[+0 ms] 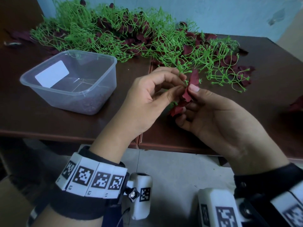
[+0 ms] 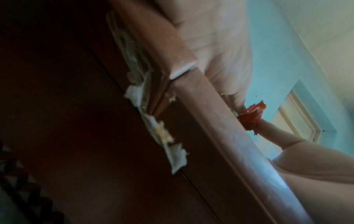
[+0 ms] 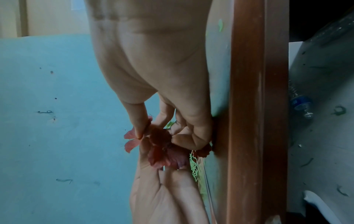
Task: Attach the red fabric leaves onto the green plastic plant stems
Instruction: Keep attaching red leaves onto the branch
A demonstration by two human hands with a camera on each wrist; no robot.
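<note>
Pushing a leaf onto a stem

My left hand [image 1: 147, 94] pinches the green stem [image 1: 181, 72]; my right hand [image 1: 213, 115] pinches a red leaf [image 1: 188, 92]. Next, I'd press its hole over the tip.

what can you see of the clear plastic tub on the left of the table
The clear plastic tub is squarish with rounded corners and a rolled rim, translucent, lidless and upright on the dark brown table. A white rectangular label shows on its far left wall. It looks nearly empty, apart from a possible thin reddish layer at the bottom. Green stems lie just behind it; neither hand touches it.
</note>
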